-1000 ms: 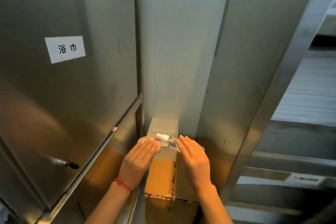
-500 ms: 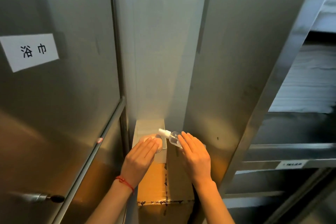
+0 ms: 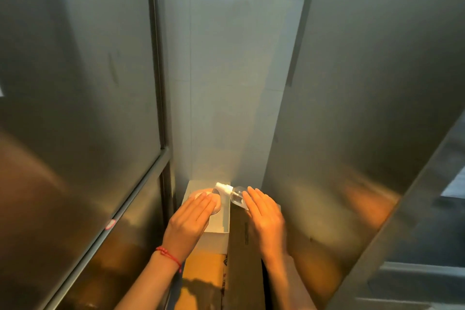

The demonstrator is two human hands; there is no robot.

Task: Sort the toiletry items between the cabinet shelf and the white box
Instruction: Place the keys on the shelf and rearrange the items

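A small clear plastic spray bottle [image 3: 235,195] with a white pump nozzle lies tilted in the narrow gap between two brushed stainless-steel cabinets. Its white nozzle end points up and to the left, over the far right corner of an open white cardboard box [image 3: 221,219], while its transparent rounded body slopes down to the right and disappears under the fingertips of the person's right hand [image 3: 265,218]. The bottle looks see-through; whether it holds any liquid cannot be told.

The right hand lies palm down with its fingers straight and close together, the tips touching the bottle's body; whether the thumb wraps round the bottle underneath cannot be seen. The left hand [image 3: 190,223], with a thin red string bracelet [image 3: 169,255] at the wrist, also lies palm down with straight, relaxed fingers resting on a pale round disc-shaped item [image 3: 201,194] that sits in the left part of the white box. Only the far rim of that disc shows beyond the fingers, so its material is unclear.

The white box sits on top of a brown corrugated cardboard carton [image 3: 201,282], whose raised right flap [image 3: 245,259] runs under the right forearm. The left steel cabinet door [image 3: 75,83] and the right steel cabinet side [image 3: 364,83] flank a pale tiled wall [image 3: 231,83] behind the box. Warm orange reflections of the arms show on both steel surfaces.
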